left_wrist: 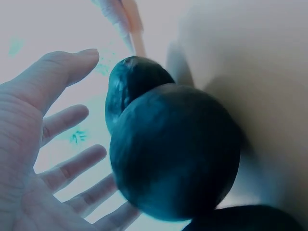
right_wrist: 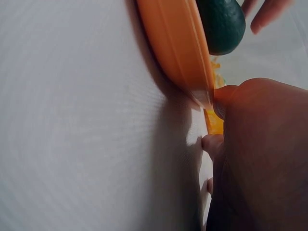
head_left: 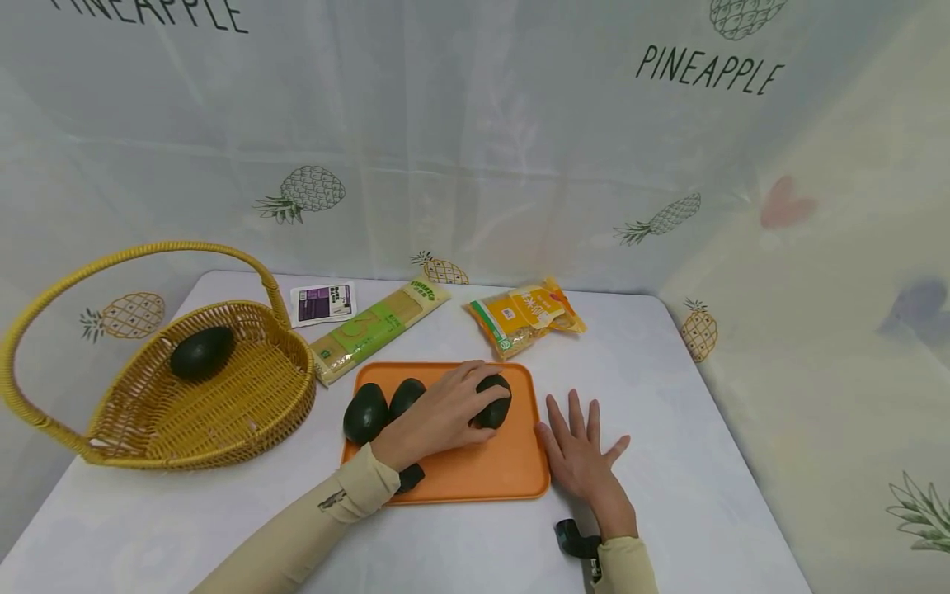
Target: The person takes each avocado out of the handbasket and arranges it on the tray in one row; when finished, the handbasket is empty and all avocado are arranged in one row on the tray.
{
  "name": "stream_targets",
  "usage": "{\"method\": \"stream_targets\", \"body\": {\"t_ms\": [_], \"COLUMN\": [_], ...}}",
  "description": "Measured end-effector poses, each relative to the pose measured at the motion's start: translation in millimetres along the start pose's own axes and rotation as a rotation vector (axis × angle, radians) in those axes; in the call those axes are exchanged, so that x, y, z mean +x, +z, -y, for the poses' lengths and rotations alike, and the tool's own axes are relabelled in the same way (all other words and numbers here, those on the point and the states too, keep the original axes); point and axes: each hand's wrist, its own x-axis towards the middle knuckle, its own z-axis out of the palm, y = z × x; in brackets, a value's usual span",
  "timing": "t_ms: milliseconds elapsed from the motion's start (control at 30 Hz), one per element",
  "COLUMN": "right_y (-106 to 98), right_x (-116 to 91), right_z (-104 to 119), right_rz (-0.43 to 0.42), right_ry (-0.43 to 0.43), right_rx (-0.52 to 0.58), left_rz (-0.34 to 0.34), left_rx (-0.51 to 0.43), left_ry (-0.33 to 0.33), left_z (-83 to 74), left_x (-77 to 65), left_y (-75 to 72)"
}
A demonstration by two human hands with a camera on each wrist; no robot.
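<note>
My left hand is over an orange tray, its spread fingers and thumb about a dark green avocado near the tray's right side. In the right wrist view, a gap shows between the fingertips and that avocado. Two more avocados stand at the tray's left: one at the corner, one partly behind the hand. Beside the tray's right edge, my right hand lies palm down on the white table, fingers spread, thumb at the rim.
On the left sits a yellow wicker basket with a tall handle and one avocado inside. Behind the tray lie a white-and-purple packet, a long green noodle pack and a yellow bag. A pineapple-print curtain hangs behind.
</note>
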Motion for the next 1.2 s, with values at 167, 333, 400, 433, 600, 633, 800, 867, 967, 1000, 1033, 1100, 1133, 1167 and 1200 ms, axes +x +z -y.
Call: {"method": "stream_targets", "body": {"t_ms": [167,333,400,433,600,633,800,867,967,1000,1033,1100,1133,1167,1200], "right_y": [0.2,-1.7,-2.4,-2.6,-2.9,-2.8,-2.4,-2.6,-2.7,-2.7,-2.7,-2.6,-2.5,-2.4,-2.1], "right_x": [-0.2,-0.8,-0.1,0.2,1.2,1.2,0.6,0.2,0.3,0.4,0.5,0.4,0.2,0.1,0.1], "right_z": [-0.1,0.5,1.0,1.6,2.9,3.0,2.8,2.7,1.7,1.3,1.0,0.5,0.5,0.3,0.2], "right_rz": [0.005,0.016,0.016,0.009,0.002,0.002,0.012,0.010,0.006,0.008,0.010,0.013,0.012,0.014,0.015], "right_ry": [-0.001,0.004,0.003,-0.002,-0.009,-0.010,-0.008,-0.009,-0.008,-0.005,-0.004,-0.002,-0.003,-0.002,-0.004], "right_rx": [0.003,0.004,0.002,0.006,0.006,0.005,0.006,0.005,0.007,0.004,0.004,0.008,0.010,0.010,0.012], "left_rz": [-0.028,-0.062,-0.070,-0.073,-0.077,-0.076,-0.096,-0.122,-0.149,-0.154,-0.156,-0.153,-0.152,-0.150,-0.151], "left_rx": [0.026,0.047,0.034,0.026,0.016,0.016,-0.001,-0.007,-0.008,-0.013,-0.021,-0.031,-0.034,-0.039,-0.038], "left_ry": [-0.009,-0.032,-0.042,-0.049,-0.069,-0.080,-0.149,-0.174,-0.204,-0.211,-0.217,-0.227,-0.229,-0.231,-0.233], "left_z": [5.1,9.6,10.7,11.2,15.4,16.8,27.2,31.5,35.8,36.8,37.4,38.5,39.0,39.5,40.4], "left_x": [-6.2,-10.5,-13.0,-14.3,-22.8,-25.2,-39.4,-44.8,-51.4,-53.3,-54.8,-57.4,-58.7,-60.0,-61.3], "left_y": [-7.0,-16.4,-19.8,-21.2,-28.6,-30.7,-41.7,-45.3,-48.6,-49.3,-49.9,-50.8,-51.5,-52.3,-53.3]}}
